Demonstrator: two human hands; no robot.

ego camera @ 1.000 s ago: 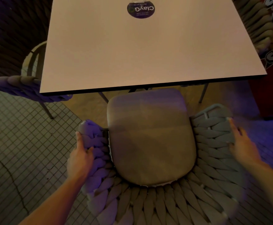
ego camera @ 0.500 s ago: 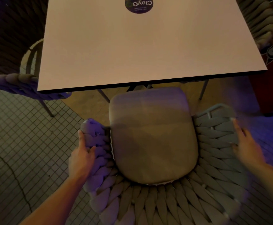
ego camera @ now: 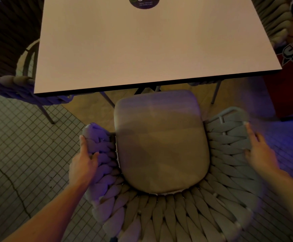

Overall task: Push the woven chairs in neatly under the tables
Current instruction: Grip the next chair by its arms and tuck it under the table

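Thick-woven grey chair (ego camera: 168,217), padded seat (ego camera: 161,142)

My left hand (ego camera: 83,165) clasps one arm of the woven chair (ego camera: 159,217): thumb hooked over the top, index finger straight along the outer side, other fingers hidden. My right hand (ego camera: 261,154) lies on the opposite arm, fingers straight and spread, thumb touching the weave. Both forearms reach forward, bare, wrists straight, wide apart.
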